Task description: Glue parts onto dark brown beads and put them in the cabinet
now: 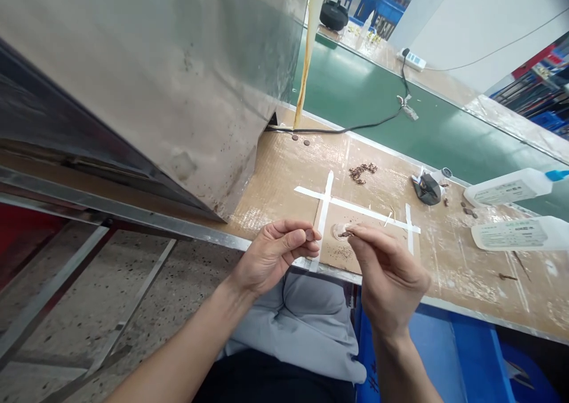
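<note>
My left hand (275,255) is curled at the bench's near edge, pinching a small brown disc (310,234) between thumb and forefinger. My right hand (386,272) is beside it, fingers pressed together on a tiny brown piece (345,233). Both hover over a cardboard patch (342,250) framed by white tape strips (326,198). A pale round blob (338,231) lies on the patch just beyond my right fingertips.
A large metal box (178,77) stands at left. A pile of small brown parts (362,172), a black object (427,188) and two white bottles (511,186) (520,233) lie on the bench. A green conveyor belt (400,124) runs behind, crossed by a black cable (355,129).
</note>
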{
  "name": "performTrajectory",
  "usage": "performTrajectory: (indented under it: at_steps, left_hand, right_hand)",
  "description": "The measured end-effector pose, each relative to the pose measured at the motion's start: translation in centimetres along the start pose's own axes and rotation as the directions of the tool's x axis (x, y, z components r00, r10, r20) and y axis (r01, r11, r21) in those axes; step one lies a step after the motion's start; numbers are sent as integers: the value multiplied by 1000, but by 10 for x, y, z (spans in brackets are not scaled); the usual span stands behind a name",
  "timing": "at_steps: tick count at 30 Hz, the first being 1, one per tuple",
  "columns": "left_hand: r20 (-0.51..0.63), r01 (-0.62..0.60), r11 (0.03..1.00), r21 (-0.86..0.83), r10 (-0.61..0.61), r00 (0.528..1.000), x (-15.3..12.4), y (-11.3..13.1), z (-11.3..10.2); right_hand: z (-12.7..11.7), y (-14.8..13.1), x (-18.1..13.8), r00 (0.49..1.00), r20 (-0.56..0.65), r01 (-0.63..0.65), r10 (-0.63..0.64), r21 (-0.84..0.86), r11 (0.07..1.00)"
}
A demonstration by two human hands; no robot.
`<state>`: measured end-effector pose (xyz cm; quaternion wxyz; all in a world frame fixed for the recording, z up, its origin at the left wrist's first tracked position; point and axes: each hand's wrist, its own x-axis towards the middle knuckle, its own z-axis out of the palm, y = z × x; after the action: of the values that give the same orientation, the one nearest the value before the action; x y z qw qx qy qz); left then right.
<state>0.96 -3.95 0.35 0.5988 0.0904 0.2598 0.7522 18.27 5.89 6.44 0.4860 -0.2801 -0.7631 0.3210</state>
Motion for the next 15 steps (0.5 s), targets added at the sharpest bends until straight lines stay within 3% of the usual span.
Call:
performTrajectory:
  at_steps: [5,15]
  left_hand:
    - [-24,-25,1000,11,25,999,-1,-2,1]
    - [-57,-45,999,11,46,997,0,-5,4]
  right_hand:
    - [12,-4,4,994,106,-38,29,88,995]
    - [23,-3,2,988,142,-85,64,150,985]
